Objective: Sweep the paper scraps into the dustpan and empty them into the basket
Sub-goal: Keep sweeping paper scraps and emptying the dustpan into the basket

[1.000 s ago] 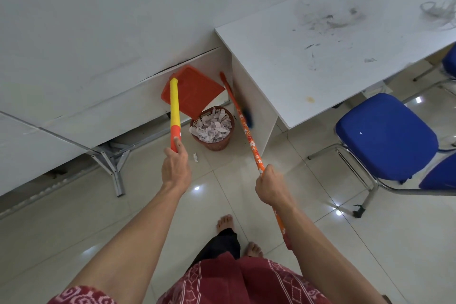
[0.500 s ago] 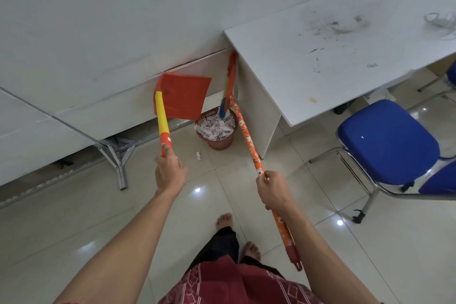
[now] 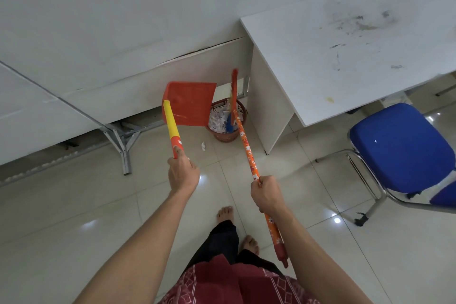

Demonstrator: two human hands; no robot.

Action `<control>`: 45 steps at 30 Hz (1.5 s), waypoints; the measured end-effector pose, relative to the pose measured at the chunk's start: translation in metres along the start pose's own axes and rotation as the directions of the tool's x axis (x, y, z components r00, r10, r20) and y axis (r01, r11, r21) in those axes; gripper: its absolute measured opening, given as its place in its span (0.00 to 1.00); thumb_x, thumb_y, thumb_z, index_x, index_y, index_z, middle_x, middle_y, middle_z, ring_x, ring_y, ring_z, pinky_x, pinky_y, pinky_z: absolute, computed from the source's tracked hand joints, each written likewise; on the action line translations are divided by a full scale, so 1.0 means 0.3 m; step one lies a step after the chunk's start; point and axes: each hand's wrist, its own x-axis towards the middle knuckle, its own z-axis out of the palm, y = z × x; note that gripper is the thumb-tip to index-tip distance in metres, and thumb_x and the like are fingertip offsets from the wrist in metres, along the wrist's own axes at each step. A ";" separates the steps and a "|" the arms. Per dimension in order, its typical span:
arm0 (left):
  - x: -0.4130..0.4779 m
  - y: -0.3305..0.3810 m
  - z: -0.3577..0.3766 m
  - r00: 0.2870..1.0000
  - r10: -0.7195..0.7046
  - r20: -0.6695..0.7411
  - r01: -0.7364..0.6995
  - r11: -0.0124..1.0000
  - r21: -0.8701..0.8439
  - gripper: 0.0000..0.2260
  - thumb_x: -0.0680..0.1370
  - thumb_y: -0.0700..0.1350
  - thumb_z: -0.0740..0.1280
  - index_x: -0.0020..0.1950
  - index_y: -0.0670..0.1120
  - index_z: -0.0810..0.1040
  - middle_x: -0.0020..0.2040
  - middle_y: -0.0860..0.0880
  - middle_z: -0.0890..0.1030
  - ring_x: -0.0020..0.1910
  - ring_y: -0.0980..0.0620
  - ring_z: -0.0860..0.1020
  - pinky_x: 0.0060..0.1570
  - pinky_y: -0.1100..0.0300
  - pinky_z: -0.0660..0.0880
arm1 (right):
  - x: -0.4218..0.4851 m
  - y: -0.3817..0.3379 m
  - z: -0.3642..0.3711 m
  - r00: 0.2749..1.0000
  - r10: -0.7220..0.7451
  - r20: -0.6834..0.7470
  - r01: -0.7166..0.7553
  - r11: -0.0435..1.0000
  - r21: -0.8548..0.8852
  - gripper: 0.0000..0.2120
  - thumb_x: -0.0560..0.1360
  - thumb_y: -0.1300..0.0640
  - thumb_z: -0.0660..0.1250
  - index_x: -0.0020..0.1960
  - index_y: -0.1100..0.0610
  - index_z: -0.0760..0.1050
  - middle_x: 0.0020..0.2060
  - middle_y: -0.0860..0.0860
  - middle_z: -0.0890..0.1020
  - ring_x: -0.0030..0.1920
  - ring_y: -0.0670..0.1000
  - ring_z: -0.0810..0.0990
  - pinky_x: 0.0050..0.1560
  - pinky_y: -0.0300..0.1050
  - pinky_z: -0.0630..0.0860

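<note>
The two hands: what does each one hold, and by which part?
Left hand grips the dustpan at its handle's lower end; right hand grips the broom mid-handle.

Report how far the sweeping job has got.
Mostly done: paper scraps fill the basket. In hand: left hand holds the dustpan raised beside it, right hand holds the broom. Left: one stray scrap on the floor near the basket.

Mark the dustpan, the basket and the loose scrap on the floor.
Red plastic dustpan (image 3: pixel 191 103), head view, on its flat pan.
Reddish woven basket (image 3: pixel 228 136), head view, on its front wall.
White crumpled paper scrap (image 3: pixel 203 145), head view, on its middle.
</note>
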 end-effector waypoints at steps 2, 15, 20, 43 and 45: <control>0.016 0.017 0.006 1.000 -0.007 0.016 0.007 1.000 0.001 0.27 0.81 0.41 0.60 0.79 0.44 0.55 0.55 0.37 0.73 0.42 0.42 0.73 0.40 0.53 0.67 | 0.036 -0.024 0.007 1.000 -0.003 -0.008 0.003 1.000 -0.025 0.15 0.81 0.59 0.56 0.45 0.68 0.76 0.31 0.54 0.76 0.25 0.51 0.73 0.24 0.44 0.75; 0.146 0.118 0.034 0.995 0.050 0.090 -0.059 0.992 0.109 0.29 0.80 0.40 0.62 0.79 0.42 0.53 0.57 0.37 0.72 0.40 0.43 0.73 0.37 0.54 0.68 | 0.193 -0.113 0.036 0.995 0.102 -0.014 -0.103 0.982 -0.160 0.11 0.82 0.57 0.56 0.50 0.64 0.72 0.42 0.57 0.78 0.30 0.53 0.76 0.23 0.44 0.74; 0.174 0.114 0.032 0.992 0.066 0.105 -0.079 0.988 0.131 0.29 0.81 0.41 0.62 0.78 0.41 0.53 0.57 0.36 0.72 0.43 0.41 0.76 0.38 0.54 0.69 | 0.207 -0.137 -0.003 0.988 0.155 -0.004 -0.153 0.975 -0.162 0.09 0.82 0.58 0.56 0.50 0.63 0.68 0.47 0.59 0.77 0.36 0.58 0.78 0.23 0.44 0.72; 0.025 0.037 -0.055 0.996 0.067 -0.059 -0.072 0.994 -0.088 0.23 0.79 0.42 0.63 0.72 0.41 0.63 0.51 0.37 0.74 0.43 0.40 0.75 0.39 0.52 0.71 | -0.076 -0.003 -0.034 0.989 -0.092 -0.117 0.079 0.991 -0.111 0.14 0.80 0.57 0.58 0.42 0.64 0.77 0.34 0.56 0.81 0.27 0.52 0.77 0.32 0.53 0.82; 0.016 0.026 -0.062 0.995 0.067 -0.079 -0.075 0.993 -0.096 0.22 0.78 0.41 0.63 0.71 0.41 0.63 0.50 0.37 0.75 0.43 0.38 0.77 0.38 0.52 0.72 | -0.095 0.007 -0.036 0.986 -0.104 -0.133 0.090 0.990 -0.106 0.14 0.80 0.56 0.58 0.42 0.64 0.77 0.34 0.56 0.81 0.29 0.54 0.79 0.34 0.56 0.82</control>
